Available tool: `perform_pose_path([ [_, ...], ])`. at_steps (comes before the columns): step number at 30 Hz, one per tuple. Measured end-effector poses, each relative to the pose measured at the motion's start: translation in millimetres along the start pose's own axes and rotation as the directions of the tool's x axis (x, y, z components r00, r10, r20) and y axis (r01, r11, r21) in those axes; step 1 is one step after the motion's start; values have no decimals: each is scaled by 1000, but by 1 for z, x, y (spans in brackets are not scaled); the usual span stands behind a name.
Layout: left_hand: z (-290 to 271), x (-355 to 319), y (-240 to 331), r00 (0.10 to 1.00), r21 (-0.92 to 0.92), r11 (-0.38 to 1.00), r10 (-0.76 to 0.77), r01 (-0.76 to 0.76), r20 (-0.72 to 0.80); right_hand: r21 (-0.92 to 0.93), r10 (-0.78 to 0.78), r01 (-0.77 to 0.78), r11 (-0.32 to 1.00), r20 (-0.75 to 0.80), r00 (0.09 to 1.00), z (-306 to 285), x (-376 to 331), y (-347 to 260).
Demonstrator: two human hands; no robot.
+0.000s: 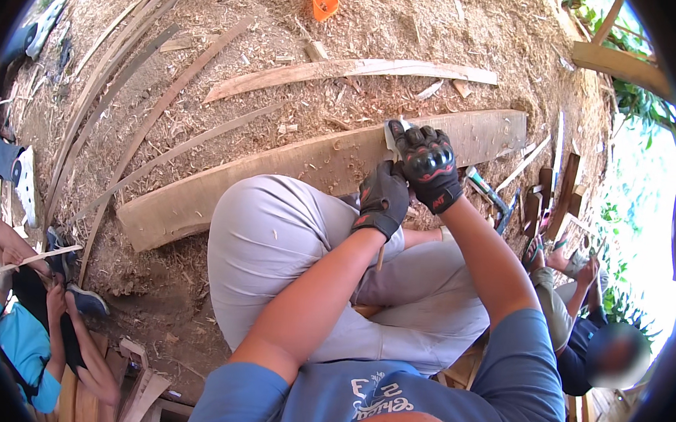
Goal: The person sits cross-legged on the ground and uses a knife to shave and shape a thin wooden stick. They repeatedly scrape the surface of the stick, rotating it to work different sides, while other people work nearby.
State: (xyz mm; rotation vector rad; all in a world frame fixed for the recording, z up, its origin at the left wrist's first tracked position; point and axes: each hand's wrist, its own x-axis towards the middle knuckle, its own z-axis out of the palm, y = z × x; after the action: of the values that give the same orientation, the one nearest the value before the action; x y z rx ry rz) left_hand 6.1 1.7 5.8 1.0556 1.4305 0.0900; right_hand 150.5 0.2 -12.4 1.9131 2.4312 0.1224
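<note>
Taking the paired hands as the clock's centre, a person in a turquoise shirt (22, 332) sits far out at eight o'clock. Nearer, between nine and ten, a long thin brown wooden strip (162, 105) lies on the shavings. The broad, pale-brown wooden plank (318, 158) runs from between eight and nine o'clock up to two, beyond the light-grey trousered knee, probably laid crosswise to stay within reach of both arms.

The black-gloved left hand (384, 198) is curled, apparently around a narrow metal-bladed tool (392, 141); the slim wooden shaft at its six o'clock seems to be the handle, likely tucked under the forearm for steadiness. The blade stands at that hand's twelve o'clock, over the plank; contact is unclear.

The black-gloved right hand (430, 162), with hard knuckle guards, clenches close beside, apparently on the tool too, its blade at ten o'clock; two hands presumably give firmer control. A green-and-dark hand tool (486, 190) lies between three and four.
</note>
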Motion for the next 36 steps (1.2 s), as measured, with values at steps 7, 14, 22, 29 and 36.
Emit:
perform_pose_path([
  [7, 1, 4, -4, 1000, -2, 1000, 3, -2, 14, -26, 15, -15, 1000, 20, 1000, -6, 12, -2],
  [14, 6, 1, -2, 1000, 46, 999, 2, -1, -12, -26, 69, -66, 998, 154, 986, -2, 22, 12],
  [22, 20, 21, -25, 992, 70, 992, 106, -101, -66, 201, 243, -274, 940, 166, 956, -53, -7, 29],
  [29, 7, -6, 16, 951, -613, 790, 191, -2, 243, 753, 816, -644, 136, 283, 504, -33, -19, 66],
  [36, -12, -22, 38, 810, -708, 704, 384, 53, 442, 875, 745, -483, 41, 295, 599, -66, 4, 60],
])
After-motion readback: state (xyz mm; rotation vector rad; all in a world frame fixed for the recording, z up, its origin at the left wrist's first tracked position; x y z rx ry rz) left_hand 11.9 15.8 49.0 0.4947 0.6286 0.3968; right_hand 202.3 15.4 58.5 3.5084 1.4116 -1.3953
